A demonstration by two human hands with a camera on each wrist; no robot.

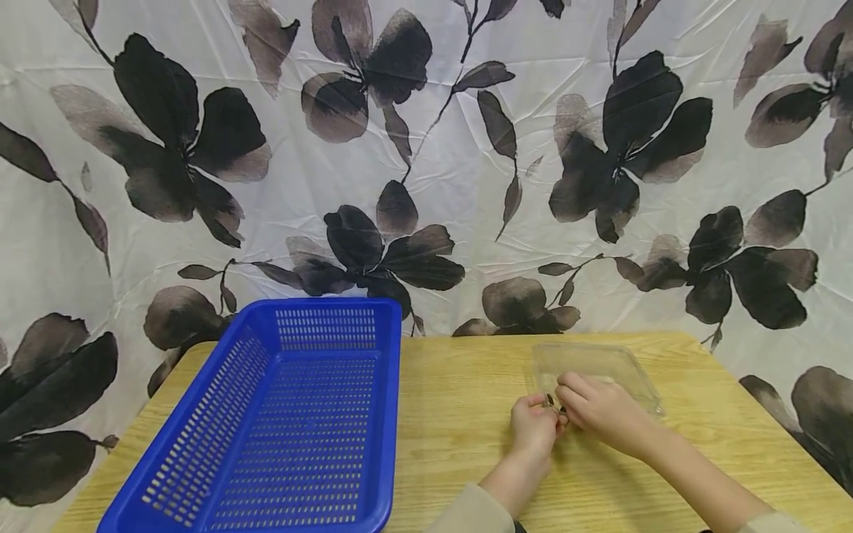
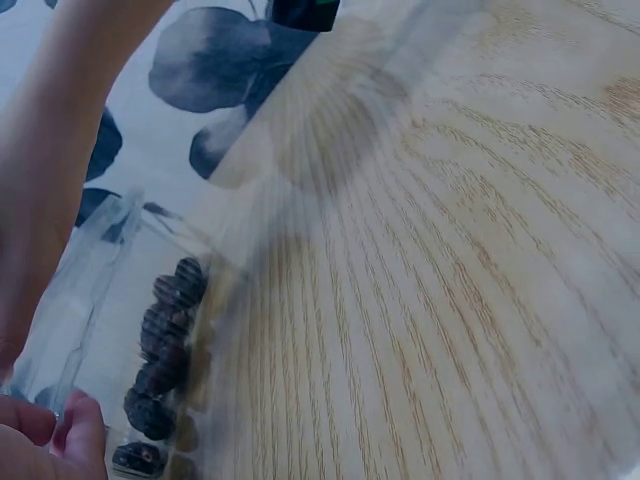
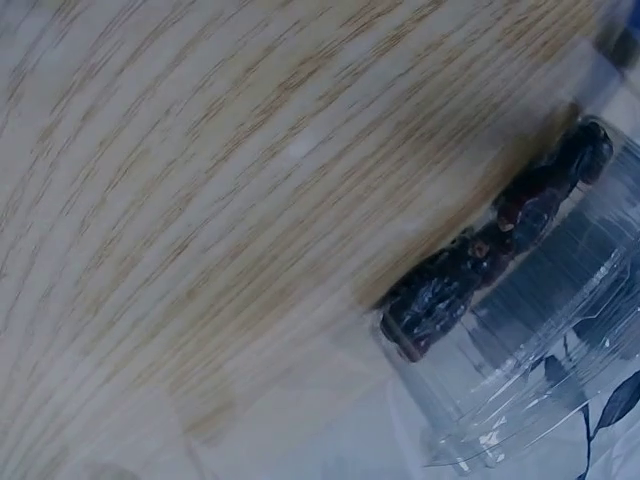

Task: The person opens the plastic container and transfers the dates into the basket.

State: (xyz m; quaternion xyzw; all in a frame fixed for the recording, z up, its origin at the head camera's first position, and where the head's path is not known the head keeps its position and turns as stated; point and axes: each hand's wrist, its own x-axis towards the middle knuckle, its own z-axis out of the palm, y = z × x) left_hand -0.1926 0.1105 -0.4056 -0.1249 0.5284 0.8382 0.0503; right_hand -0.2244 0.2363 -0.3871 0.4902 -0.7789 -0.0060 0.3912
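Note:
A clear plastic box (image 1: 616,359) is at the right of the table. Dark, wrinkled, glossy pieces that look like dates (image 2: 165,345) lie in a row along one wall of it, also close up in the right wrist view (image 3: 450,290). My left hand (image 1: 534,429) grips the box's near left corner, and its fingertips (image 2: 80,430) show beside the dark pieces in the left wrist view. My right hand (image 1: 606,411) is bent over the same corner, fingers curled at the box's edge, partly covering it. Right fingers are outside the right wrist view.
A blue perforated plastic basket (image 1: 389,414) stands on the left of the wooden table (image 1: 460,414), with nothing visible inside. Behind the table hangs a white cloth (image 1: 466,163) printed with dark flowers.

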